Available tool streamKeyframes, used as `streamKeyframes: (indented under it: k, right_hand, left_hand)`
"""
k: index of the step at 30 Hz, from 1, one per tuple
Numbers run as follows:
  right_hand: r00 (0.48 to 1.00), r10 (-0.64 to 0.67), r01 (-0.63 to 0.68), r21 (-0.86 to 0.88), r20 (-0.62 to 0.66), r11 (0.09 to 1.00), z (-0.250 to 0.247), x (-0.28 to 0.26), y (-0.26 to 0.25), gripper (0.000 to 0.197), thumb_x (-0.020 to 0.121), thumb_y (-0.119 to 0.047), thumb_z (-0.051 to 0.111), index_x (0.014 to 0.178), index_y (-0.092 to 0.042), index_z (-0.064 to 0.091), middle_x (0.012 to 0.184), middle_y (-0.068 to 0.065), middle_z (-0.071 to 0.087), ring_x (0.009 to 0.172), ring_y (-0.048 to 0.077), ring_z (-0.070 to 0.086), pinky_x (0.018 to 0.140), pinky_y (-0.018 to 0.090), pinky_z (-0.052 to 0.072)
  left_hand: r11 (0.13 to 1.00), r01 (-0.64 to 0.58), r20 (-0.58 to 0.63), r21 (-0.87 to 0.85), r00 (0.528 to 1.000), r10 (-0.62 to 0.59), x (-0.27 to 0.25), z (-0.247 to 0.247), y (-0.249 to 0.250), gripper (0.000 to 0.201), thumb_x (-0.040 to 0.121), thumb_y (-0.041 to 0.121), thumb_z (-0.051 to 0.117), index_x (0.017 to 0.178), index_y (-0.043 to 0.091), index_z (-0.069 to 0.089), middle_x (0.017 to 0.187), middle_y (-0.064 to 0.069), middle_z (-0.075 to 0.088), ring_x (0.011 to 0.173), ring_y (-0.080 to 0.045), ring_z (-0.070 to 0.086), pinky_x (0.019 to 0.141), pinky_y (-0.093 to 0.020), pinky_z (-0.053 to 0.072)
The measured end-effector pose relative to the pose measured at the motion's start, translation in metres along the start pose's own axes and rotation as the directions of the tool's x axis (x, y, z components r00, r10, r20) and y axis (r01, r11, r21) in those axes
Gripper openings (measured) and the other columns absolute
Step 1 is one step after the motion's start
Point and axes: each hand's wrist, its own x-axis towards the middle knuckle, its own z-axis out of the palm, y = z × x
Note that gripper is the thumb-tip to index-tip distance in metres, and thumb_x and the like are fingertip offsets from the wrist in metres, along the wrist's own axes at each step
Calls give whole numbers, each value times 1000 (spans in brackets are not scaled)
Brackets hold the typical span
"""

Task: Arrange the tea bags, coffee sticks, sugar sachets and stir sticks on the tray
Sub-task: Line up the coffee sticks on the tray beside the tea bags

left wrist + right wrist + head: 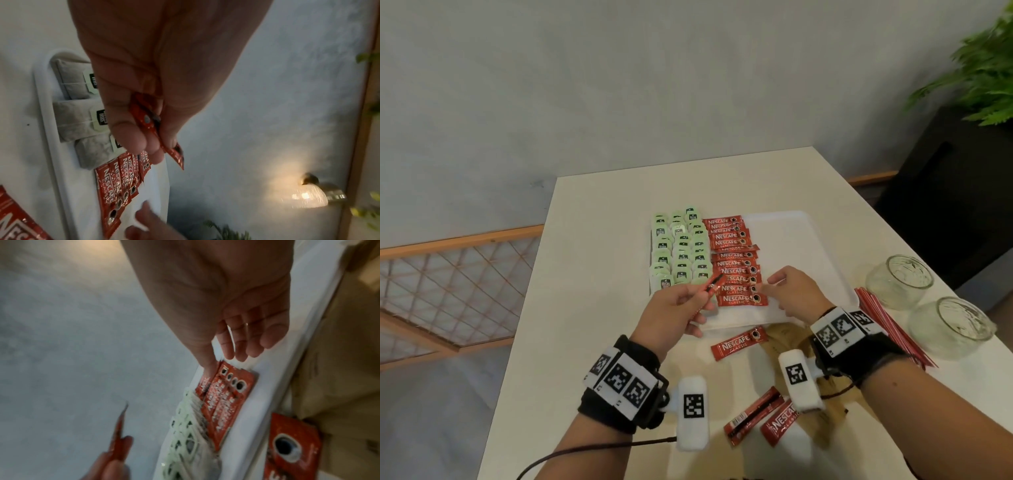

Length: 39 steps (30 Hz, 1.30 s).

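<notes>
Left hand: pinches one coffee stick, raised above the tray's near-left corner. Right hand: fingers loosely extended, holding nothing, tips at the right ends of the coffee stick column. Tray, white: tea bags at left, coffee column beside them. Table: three loose coffee sticks, brown sugar sachets, red stir sticks, two glass jars.

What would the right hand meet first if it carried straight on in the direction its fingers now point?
Most likely the column of coffee sticks on the tray: the right hand points left toward their near ends, fingers relaxed. Whether a fingertip already touches them is unclear.
</notes>
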Motion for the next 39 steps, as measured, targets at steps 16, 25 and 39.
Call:
streamKeyframes:
  k: [16,25,39]
  right_hand:
    - [929,-270,122,478,254,870,-35,-74,-9,18,87,-9,68,101,-2,59,77,8,66,53,16,55,54,32,54]
    - [905,-301,168,396,301,902,-51,-77,1,16,83,-13,74,97,-7,68,71,6,70,57,14,61,61,29,57]
    - [920,-280,177,346,273,921,-55,-49,12,9,88,-8,67,96,-4,71,81,12,74,59,14,61,57,26,53]
  left_hand:
    - [975,-104,-21,198,994,110,-15,48,-5,59,70,15,87,121,18,59,101,3,65,82,-14,68,68,-31,58]
    - [995,-20,-103,-101,995,10,-23,74,-8,18,84,7,74,100,2,68,80,-8,68,67,-12,67,58,-24,59]
    - [996,-90,-221,6,971,89,-25,67,-5,16,90,9,67,106,7,63,89,-6,64,76,-12,63,61,-24,58]
